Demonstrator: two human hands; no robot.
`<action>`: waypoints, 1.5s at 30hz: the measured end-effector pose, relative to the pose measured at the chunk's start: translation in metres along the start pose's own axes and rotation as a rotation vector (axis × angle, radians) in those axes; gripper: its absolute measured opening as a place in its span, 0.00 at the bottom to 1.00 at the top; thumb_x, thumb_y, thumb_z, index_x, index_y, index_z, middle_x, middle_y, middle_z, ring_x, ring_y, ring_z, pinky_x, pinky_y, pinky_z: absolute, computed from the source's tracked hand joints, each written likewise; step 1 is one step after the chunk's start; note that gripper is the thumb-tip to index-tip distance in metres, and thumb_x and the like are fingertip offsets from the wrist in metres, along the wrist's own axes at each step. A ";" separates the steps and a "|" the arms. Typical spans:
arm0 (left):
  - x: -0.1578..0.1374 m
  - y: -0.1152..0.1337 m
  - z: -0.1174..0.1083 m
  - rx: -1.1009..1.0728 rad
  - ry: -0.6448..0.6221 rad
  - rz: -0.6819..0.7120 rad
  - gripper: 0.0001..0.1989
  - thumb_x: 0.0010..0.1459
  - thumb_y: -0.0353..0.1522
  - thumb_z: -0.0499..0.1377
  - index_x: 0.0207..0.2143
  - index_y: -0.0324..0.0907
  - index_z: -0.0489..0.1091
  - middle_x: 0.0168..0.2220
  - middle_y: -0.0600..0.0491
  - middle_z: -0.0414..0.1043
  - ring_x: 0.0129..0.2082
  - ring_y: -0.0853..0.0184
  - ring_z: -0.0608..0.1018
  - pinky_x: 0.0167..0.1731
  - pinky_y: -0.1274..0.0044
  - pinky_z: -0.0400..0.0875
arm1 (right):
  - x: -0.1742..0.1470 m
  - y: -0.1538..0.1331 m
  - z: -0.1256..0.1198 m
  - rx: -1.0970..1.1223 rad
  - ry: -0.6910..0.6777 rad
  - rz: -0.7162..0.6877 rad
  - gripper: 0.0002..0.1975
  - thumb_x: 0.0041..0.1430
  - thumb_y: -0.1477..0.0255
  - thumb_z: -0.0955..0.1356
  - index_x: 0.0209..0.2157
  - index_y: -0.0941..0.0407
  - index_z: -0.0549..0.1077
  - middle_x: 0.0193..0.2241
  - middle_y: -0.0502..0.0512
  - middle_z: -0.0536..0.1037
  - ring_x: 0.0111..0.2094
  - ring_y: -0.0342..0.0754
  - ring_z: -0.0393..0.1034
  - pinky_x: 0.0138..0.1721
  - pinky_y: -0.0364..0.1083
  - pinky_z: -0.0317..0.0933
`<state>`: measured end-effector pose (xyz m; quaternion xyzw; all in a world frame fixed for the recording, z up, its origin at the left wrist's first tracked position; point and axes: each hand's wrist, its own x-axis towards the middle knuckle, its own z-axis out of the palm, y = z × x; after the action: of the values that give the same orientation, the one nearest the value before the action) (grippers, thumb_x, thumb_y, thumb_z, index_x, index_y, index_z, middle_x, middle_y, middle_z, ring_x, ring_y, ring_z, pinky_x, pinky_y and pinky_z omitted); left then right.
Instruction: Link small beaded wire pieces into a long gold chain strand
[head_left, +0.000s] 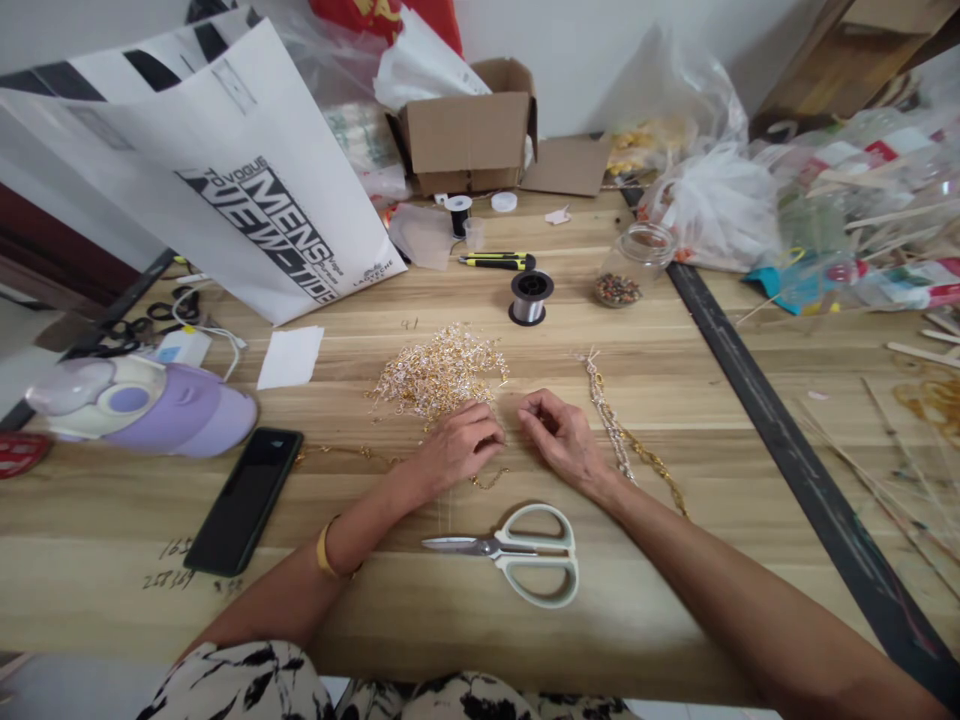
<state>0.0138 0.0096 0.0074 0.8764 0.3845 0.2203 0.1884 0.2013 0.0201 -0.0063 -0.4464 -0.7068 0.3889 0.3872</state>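
My left hand (463, 442) is closed, fingertips pinched, at the near edge of a heap of small gold and clear beaded pieces (439, 370). Facing it across a small gap, my right hand (559, 432) has its fingers curled together. Whatever either hand pinches is too small to make out. A thin gold chain (491, 482) lies just below my left hand, and a beaded strand (360, 452) runs from it toward the phone. Right of my right hand lie silver and gold chains (619, 435). Scissors (517, 550) with pale handles rest in front of both hands.
A spool of wire (531, 298), a yellow-black utility knife (496, 261) and a jar of beads (630, 270) stand or lie farther back. On the left are a phone (244, 500), a purple bottle (165, 405) and a large paper bag (247, 180). A cardboard box (469, 135) stands behind.
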 end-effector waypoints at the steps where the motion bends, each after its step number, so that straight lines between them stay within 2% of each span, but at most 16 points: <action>1: 0.001 0.000 0.000 -0.033 0.018 -0.013 0.04 0.56 0.28 0.57 0.29 0.38 0.71 0.30 0.51 0.69 0.34 0.67 0.71 0.38 0.74 0.66 | 0.000 0.000 0.000 0.000 0.000 -0.003 0.07 0.59 0.69 0.62 0.30 0.57 0.66 0.21 0.48 0.66 0.21 0.40 0.56 0.22 0.41 0.51; 10: 0.004 -0.003 -0.003 -0.246 0.114 -0.160 0.02 0.53 0.27 0.60 0.28 0.38 0.72 0.29 0.51 0.71 0.31 0.68 0.72 0.34 0.77 0.66 | 0.000 0.002 0.000 0.009 -0.002 -0.019 0.07 0.59 0.68 0.62 0.31 0.57 0.67 0.20 0.47 0.65 0.21 0.40 0.57 0.22 0.41 0.52; 15: 0.004 -0.010 -0.007 -0.165 0.166 -0.193 0.02 0.53 0.27 0.60 0.28 0.38 0.72 0.29 0.52 0.71 0.32 0.68 0.72 0.36 0.76 0.66 | 0.000 0.001 -0.001 -0.002 0.002 -0.010 0.06 0.59 0.69 0.62 0.31 0.57 0.67 0.20 0.47 0.65 0.20 0.40 0.57 0.22 0.40 0.51; 17: 0.003 -0.013 -0.010 -0.080 0.140 -0.179 0.03 0.53 0.27 0.60 0.27 0.38 0.72 0.28 0.52 0.70 0.31 0.68 0.71 0.36 0.76 0.65 | 0.000 0.001 -0.001 0.000 0.003 -0.007 0.06 0.59 0.69 0.62 0.31 0.57 0.67 0.20 0.47 0.65 0.20 0.40 0.57 0.22 0.40 0.51; 22: 0.001 -0.013 -0.018 0.053 -0.029 -0.187 0.04 0.54 0.27 0.59 0.26 0.39 0.72 0.27 0.52 0.69 0.33 0.67 0.70 0.35 0.76 0.64 | 0.000 0.003 -0.001 -0.005 0.003 0.000 0.07 0.59 0.69 0.62 0.30 0.57 0.66 0.20 0.47 0.65 0.21 0.40 0.57 0.22 0.40 0.52; 26: 0.001 -0.007 -0.020 0.118 -0.010 -0.162 0.05 0.56 0.27 0.57 0.28 0.38 0.72 0.29 0.51 0.68 0.35 0.66 0.69 0.37 0.75 0.64 | 0.000 0.003 -0.001 -0.002 -0.001 0.005 0.07 0.59 0.69 0.62 0.30 0.57 0.66 0.20 0.47 0.64 0.21 0.40 0.57 0.22 0.41 0.52; 29: 0.001 -0.001 -0.020 0.130 -0.028 -0.090 0.05 0.56 0.27 0.56 0.28 0.38 0.71 0.30 0.51 0.67 0.35 0.67 0.69 0.38 0.75 0.63 | 0.000 0.001 -0.001 -0.004 -0.007 0.016 0.06 0.59 0.69 0.62 0.31 0.57 0.66 0.20 0.47 0.64 0.21 0.40 0.57 0.22 0.41 0.52; 37: 0.000 0.008 -0.018 0.126 -0.247 -0.035 0.09 0.54 0.34 0.60 0.25 0.38 0.68 0.30 0.52 0.67 0.34 0.66 0.68 0.36 0.76 0.62 | 0.000 0.002 -0.001 0.014 -0.009 0.016 0.06 0.59 0.69 0.62 0.31 0.57 0.66 0.21 0.48 0.65 0.21 0.40 0.57 0.23 0.41 0.52; 41: 0.000 0.008 -0.015 0.140 -0.249 -0.011 0.08 0.57 0.33 0.57 0.27 0.38 0.69 0.31 0.51 0.67 0.36 0.66 0.67 0.37 0.75 0.62 | 0.000 0.002 -0.001 0.030 -0.009 0.013 0.06 0.59 0.69 0.62 0.31 0.57 0.66 0.21 0.47 0.65 0.21 0.40 0.57 0.22 0.41 0.52; 45: -0.001 0.007 -0.009 0.112 -0.198 -0.013 0.08 0.59 0.33 0.55 0.29 0.38 0.69 0.32 0.50 0.67 0.37 0.65 0.67 0.40 0.74 0.63 | 0.001 0.002 -0.001 0.034 -0.001 0.014 0.06 0.59 0.69 0.62 0.30 0.57 0.66 0.20 0.47 0.64 0.20 0.40 0.56 0.21 0.41 0.51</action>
<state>0.0129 0.0062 0.0185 0.9005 0.3814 0.1099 0.1777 0.2025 0.0214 -0.0076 -0.4446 -0.6972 0.4036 0.3915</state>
